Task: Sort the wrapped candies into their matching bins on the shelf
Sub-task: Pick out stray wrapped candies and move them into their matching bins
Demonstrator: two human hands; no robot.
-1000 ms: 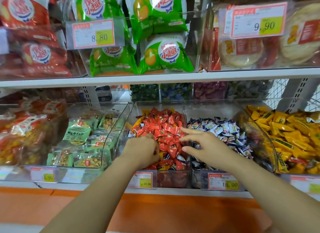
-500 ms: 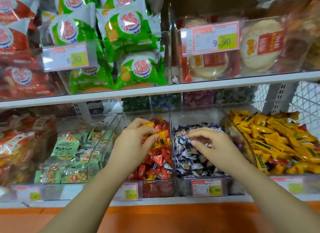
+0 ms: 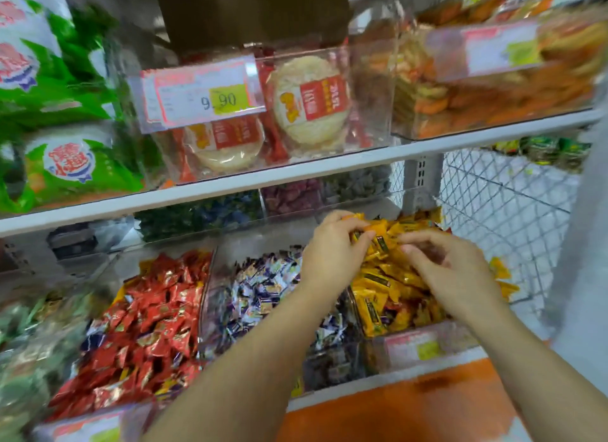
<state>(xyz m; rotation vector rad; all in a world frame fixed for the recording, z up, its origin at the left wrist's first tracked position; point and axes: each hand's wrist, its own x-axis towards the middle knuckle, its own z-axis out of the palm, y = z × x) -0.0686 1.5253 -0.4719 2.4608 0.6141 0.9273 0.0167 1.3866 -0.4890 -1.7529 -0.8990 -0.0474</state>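
Yellow wrapped candies (image 3: 391,283) heaped in a clear bin (image 3: 460,338), left hand (image 3: 332,254) grip pinching an orange-yellow candy (image 3: 375,230) above them, right hand (image 3: 457,277) beside it, fingers curled, grip's hold unclear

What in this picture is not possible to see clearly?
Head view only.
1. Price label on the yellow candy bin: motion blur, number unreadable.
2. Right hand: its curled fingers hide whether it holds anything.
3. Left hand: grips yellow candies; count unclear, blurred.
4. Green packets, left edge: blurred, partly cut off.
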